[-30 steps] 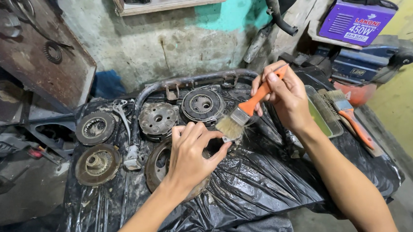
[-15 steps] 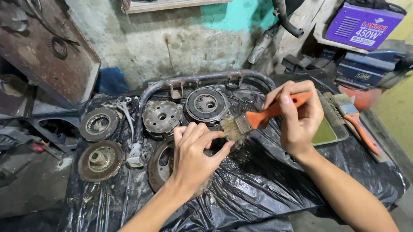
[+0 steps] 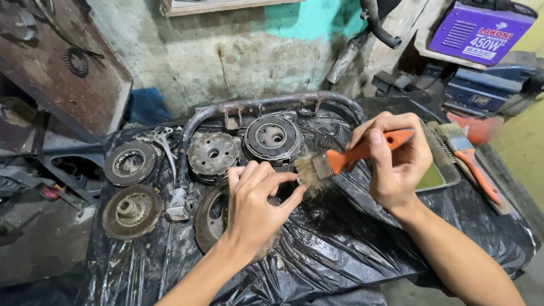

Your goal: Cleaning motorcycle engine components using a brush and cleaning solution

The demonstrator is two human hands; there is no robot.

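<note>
Round greasy metal part (image 3: 216, 213) at centre of black plastic sheet (image 3: 325, 254) on table, gripped by left hand (image 3: 256, 206), fingers curled around. Brush (image 3: 339, 162) at 3 o'clock, held tight in right hand (image 3: 398, 166). Could slip: greasy, slick sheet. More round parts (image 3: 271, 138) at 12 o'clock.
</note>
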